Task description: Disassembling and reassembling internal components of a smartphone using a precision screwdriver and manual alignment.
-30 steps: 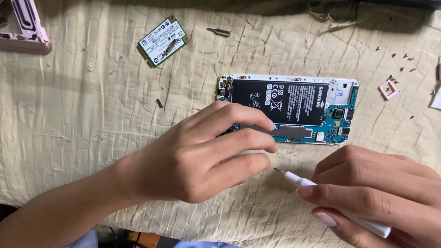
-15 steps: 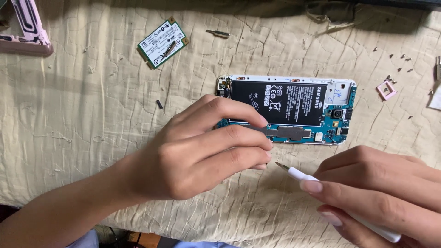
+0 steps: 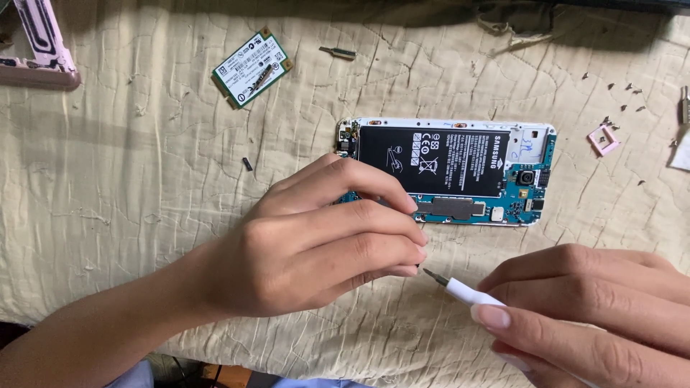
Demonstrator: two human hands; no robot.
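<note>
While not yet engaged with any fastener, judged to be between screws in the strip-down of the opened phone (image 3: pixel 445 169): back off, black battery (image 3: pixel 431 162) and blue board exposed, lying long side across at mid-bench on the quilted cloth (image 3: pixel 129 215). Noted for the left hand (image 3: pixel 316 244): grip drawn together, fingertips bunched at the phone's lower long edge, thumb hidden, so cannot tell whether anything tiny is pinched there. Noted for the right hand (image 3: pixel 596 309): grip clamped on a white-handled screwdriver (image 3: pixel 463 289), dark tip pointing up-left, just beside the left fingertips and short of the phone, touching neither as far as can be told. Judged requirements for the next move: a short, fine approach of the tip to the lower board, seated square in a small head, with the phone pinned against twist. Edges: near rim of the bench close under both wrists, so little room toward the body. Open room: bare cloth left of the phone, apart from one dark screw (image 3: pixel 247 164). Farther off, well apart from both hands: green circuit card (image 3: pixel 251 68) and loose driver bit (image 3: pixel 338 52) at the top, pink frame (image 3: pixel 39 50) at top left, pink tray (image 3: pixel 602 139) and scattered small screws (image 3: pixel 625 90) to the right. Worth avoiding any sweep rightward through those.
</note>
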